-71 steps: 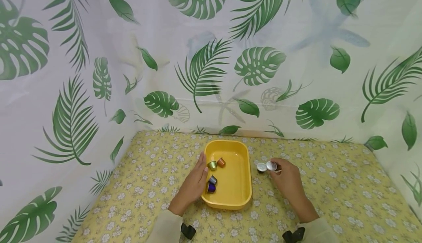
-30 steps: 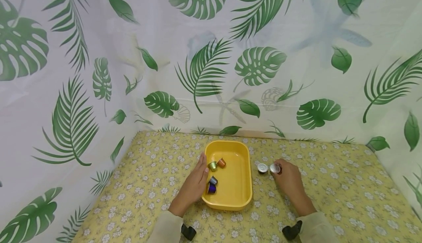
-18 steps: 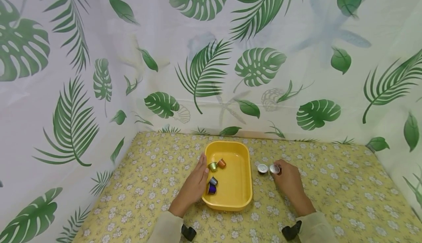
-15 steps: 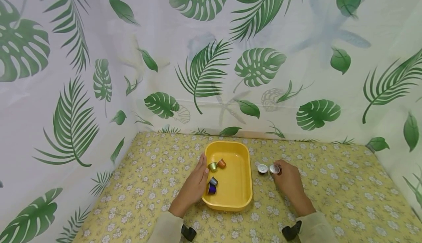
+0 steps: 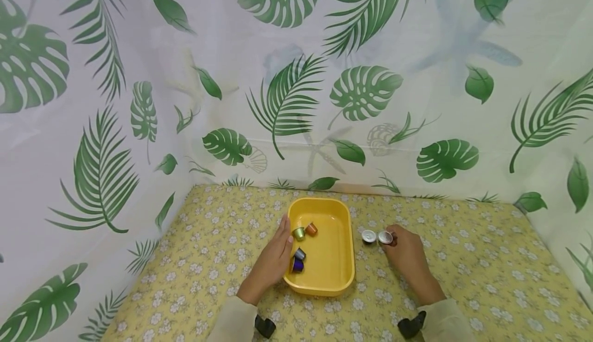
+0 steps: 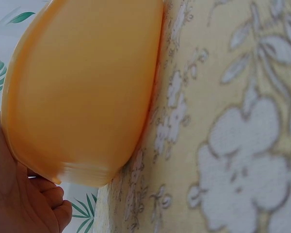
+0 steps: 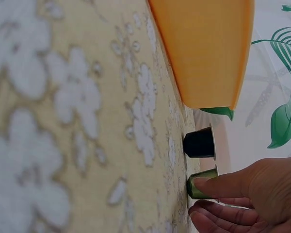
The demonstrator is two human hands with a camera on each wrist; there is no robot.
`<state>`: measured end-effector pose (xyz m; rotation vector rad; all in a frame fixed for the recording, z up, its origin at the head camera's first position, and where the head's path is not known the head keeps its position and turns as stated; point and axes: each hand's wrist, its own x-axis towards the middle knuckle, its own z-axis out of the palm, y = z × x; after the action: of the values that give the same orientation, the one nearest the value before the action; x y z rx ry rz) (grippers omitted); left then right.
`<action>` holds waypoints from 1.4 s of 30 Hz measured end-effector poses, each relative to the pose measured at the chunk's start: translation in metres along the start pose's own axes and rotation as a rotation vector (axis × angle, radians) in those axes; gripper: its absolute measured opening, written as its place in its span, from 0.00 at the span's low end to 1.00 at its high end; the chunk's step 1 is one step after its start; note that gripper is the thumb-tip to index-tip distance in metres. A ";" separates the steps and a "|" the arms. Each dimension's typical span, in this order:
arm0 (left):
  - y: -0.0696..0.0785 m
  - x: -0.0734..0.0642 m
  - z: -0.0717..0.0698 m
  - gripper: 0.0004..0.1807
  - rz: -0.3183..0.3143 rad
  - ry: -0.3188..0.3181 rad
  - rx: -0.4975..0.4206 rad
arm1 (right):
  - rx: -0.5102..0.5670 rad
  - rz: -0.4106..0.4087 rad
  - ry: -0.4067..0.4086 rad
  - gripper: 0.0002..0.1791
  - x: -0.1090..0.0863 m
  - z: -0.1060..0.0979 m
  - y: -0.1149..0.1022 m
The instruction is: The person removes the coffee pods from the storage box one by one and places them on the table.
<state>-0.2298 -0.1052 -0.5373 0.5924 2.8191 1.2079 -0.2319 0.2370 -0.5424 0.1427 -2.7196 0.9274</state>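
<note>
My right hand (image 5: 406, 252) pinches the olive-green, foil-lidded tapered capsule (image 7: 197, 193), right of the yellow plastic tray (image 5: 350, 259); long axis upright, narrow end down. Black foil-lidded capsule (image 7: 199, 143) stands between it and tray. My left hand (image 5: 271, 259), fingers straight, touches tray's left wall. Yellow floral cloth (image 5: 204, 249) underneath.

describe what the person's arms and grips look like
Plain, pale cream fabric sleeves are worn, each with a small black, blocky device at its inner edge. The bare, gloveless left grip and right grip show no cables or markings.
</note>
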 end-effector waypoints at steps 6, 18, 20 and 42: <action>0.000 0.000 0.000 0.34 -0.001 -0.004 0.009 | 0.014 0.058 -0.058 0.25 -0.003 -0.008 0.002; -0.001 0.000 0.000 0.35 -0.002 0.000 -0.003 | -0.006 0.077 -0.070 0.22 -0.009 -0.024 -0.010; -0.001 0.000 0.000 0.35 -0.003 -0.003 -0.004 | -0.019 0.066 -0.065 0.22 -0.010 -0.026 -0.013; -0.002 0.001 0.001 0.31 0.008 0.008 -0.022 | -0.042 0.004 -0.182 0.26 -0.014 -0.040 -0.076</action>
<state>-0.2314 -0.1049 -0.5395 0.6002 2.8093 1.2438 -0.1968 0.2013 -0.4712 0.2234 -2.9045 0.8979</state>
